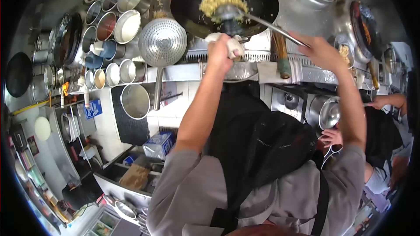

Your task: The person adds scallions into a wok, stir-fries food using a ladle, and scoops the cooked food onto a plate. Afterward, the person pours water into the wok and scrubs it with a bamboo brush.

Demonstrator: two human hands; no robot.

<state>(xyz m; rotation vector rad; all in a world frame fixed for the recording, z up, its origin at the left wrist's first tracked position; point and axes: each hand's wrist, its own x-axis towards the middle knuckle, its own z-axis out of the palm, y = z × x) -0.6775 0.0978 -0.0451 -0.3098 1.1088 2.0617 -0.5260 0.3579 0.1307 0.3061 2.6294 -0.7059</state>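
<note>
Head: metal ladle [227, 12], curved black wok [188, 11]

No text can be read, though the small blue box [92, 109] perhaps carries blurred print

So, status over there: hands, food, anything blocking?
Left hand gripping cloth at near edge of wok. Right hand holding ladle, bowl in yellow food. Strainer beside wok, not blocking ladle.

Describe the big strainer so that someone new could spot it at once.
Start at the big black wok with yellow food in it. Just to its left is the strainer, a round metal bowl whose long handle points down the picture. Tiny holes set it apart from the solid metal tubs beside it.
</note>
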